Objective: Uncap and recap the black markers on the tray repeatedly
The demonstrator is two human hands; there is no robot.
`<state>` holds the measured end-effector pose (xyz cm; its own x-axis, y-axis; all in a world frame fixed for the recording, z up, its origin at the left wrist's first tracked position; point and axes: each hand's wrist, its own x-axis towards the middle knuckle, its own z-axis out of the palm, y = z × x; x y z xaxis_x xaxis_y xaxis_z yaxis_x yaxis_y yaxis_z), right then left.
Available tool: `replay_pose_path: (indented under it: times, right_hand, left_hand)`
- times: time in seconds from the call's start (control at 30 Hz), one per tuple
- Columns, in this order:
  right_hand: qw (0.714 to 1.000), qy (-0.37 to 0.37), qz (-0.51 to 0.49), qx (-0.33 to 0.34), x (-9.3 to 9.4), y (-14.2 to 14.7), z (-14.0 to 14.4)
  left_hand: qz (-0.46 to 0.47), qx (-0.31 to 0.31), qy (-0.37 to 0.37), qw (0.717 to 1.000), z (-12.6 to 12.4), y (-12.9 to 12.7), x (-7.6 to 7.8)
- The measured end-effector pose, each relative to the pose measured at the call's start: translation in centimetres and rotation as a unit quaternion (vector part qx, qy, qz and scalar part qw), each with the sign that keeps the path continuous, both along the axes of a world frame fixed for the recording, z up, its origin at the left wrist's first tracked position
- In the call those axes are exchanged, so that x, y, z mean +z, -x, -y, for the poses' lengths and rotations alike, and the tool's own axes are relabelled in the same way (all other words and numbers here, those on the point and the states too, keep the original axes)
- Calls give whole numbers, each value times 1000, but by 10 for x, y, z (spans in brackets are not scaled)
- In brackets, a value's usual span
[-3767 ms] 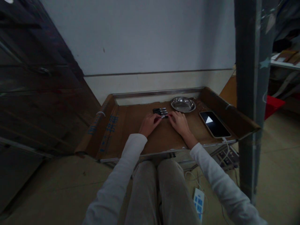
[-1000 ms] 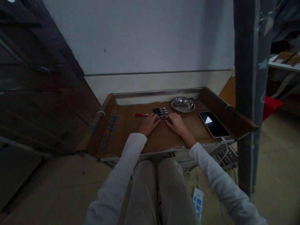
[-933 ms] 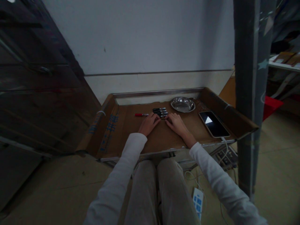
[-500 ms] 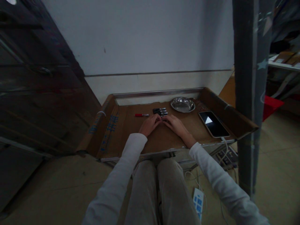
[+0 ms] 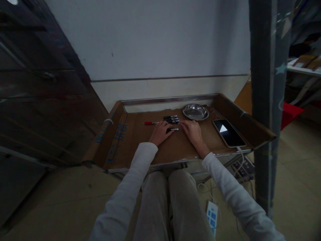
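Observation:
My left hand (image 5: pixel 160 133) has its thumb and fingers closed around the left end of a black marker (image 5: pixel 174 129), whose lighter end points right. Just beyond it, several black markers (image 5: pixel 170 118) lie side by side on the cardboard, partly covered by my left fingers. My right hand (image 5: pixel 193 131) rests to the right of them, its fingers stretched out and the tips at the right end of the nearest marker in the row. A red marker (image 5: pixel 149 123) lies left of the row, its right end close to my left hand.
The cardboard-lined table (image 5: pixel 140 134) has raised cardboard sides. A round metal dish (image 5: pixel 195 112) stands at the back right. A phone (image 5: pixel 229 133) with a white cable lies near the right side. A grey pillar (image 5: pixel 265 100) rises to the right; a power strip (image 5: pixel 212 216) is on the floor.
My hands have moved apart from where their fingertips met. The right hand has shifted right and slightly forward. A black marker now shows at my left fingers, below the row.

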<state>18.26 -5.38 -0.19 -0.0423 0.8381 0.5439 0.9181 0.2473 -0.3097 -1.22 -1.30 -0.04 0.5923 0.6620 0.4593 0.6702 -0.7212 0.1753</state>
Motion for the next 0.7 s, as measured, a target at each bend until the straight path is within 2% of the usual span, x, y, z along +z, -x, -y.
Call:
replay_pose_path:
  times: [0.3,0.37,0.43,0.53,0.7]
  right_hand:
    - [998,9,57,26,3,6,2]
    - [997,4,52,64,4,10,3]
    - [991,-2,38,131,5,13,4]
    - [978,-13,15,206,5,16,3]
    - [983,-11,-3,181,3,12,-2]
  left_hand:
    - [69,-3,-7,998,1,-1,0]
    - [79,-4,-13,997,2,-1,1]
    - [95,7,-20,995,3,-1,3]
    - [131,43,-39,990,5,0,6]
    - [175,167,-64,968,10,9,16]
